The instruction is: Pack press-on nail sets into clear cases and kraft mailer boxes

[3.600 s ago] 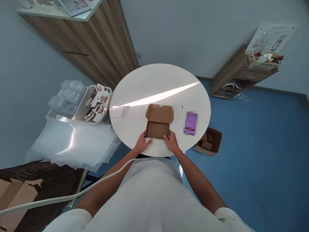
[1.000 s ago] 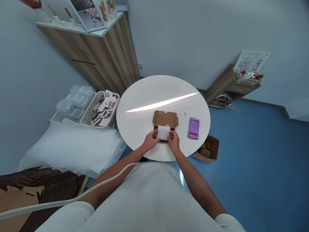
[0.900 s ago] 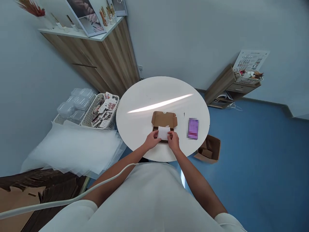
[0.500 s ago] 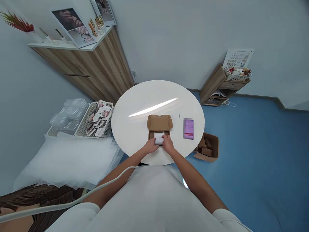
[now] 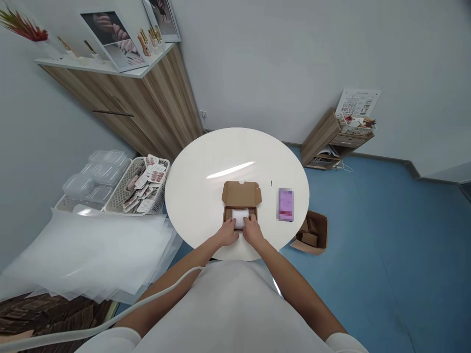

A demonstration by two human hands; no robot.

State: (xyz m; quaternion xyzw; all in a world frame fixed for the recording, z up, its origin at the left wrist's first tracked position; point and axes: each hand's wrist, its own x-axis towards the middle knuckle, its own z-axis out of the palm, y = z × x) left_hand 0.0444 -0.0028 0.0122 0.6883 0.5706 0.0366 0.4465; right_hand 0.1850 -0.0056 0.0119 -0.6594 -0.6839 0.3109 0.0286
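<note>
An open brown cardboard box (image 5: 242,193) stands on the white round table with its lid folded back, away from me. Inside its tray lies a small white wrapped packet (image 5: 240,217). My left hand (image 5: 227,232) has its fingers closed at the packet's left side, over the near edge of the box. On the other side, my right hand (image 5: 253,231) grips the packet's right edge, fingers bent. The near wall of the box is partly hidden by both hands.
Right of the box, a blurred-out purple rectangle (image 5: 286,205) lies on the table (image 5: 198,162). An open carton (image 5: 317,230) stands on the floor to the right. At left are a white basket of printed packets (image 5: 117,198), clear plastic boxes (image 5: 99,174) and stacked translucent sheets (image 5: 95,245).
The camera view has shifted slightly, so the table and box appear lower. Both hands stay at the packet inside the box, with only small finger movements.
</note>
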